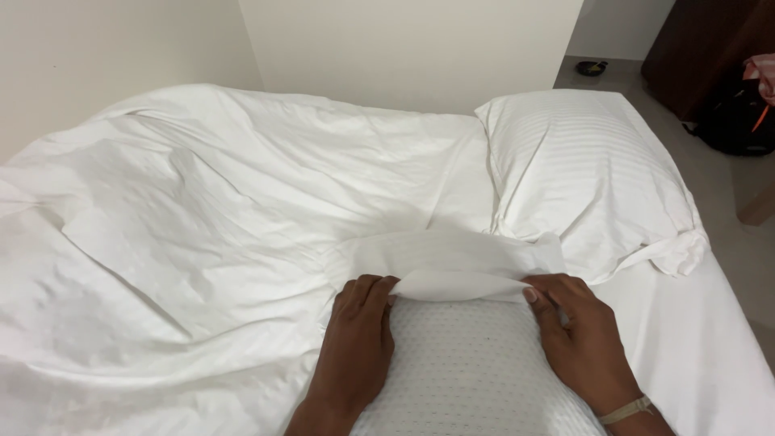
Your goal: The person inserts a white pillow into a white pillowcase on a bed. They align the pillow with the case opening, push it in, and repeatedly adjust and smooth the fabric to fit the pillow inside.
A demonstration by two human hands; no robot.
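A: Surroundings?
B: Striped pillow (589, 173) far right; crumpled sheet (202, 218) left.
A: Grip?
B: Left hand (355, 343) and right hand (583, 335) pinch the pillowcase (452, 258) opening, closed on fabric; dotted pillow (468, 371) partly inside, near centre.

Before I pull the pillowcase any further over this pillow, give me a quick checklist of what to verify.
1. Left hand has a grip on the pillowcase opening edge: ok.
2. Right hand has a grip on the same edge, opposite side: ok.
3. Bare pillow, dotted fabric, sits centred between both hands: ok.
4. Pillow's far corners seated inside the case: cannot tell, covered by fabric.
5. Case lying flat and untwisted ahead of the hands: not ok, it is bunched in folds.
6. Room ahead on the bed: ok, only the rumpled sheet; the second pillow lies off to the right.
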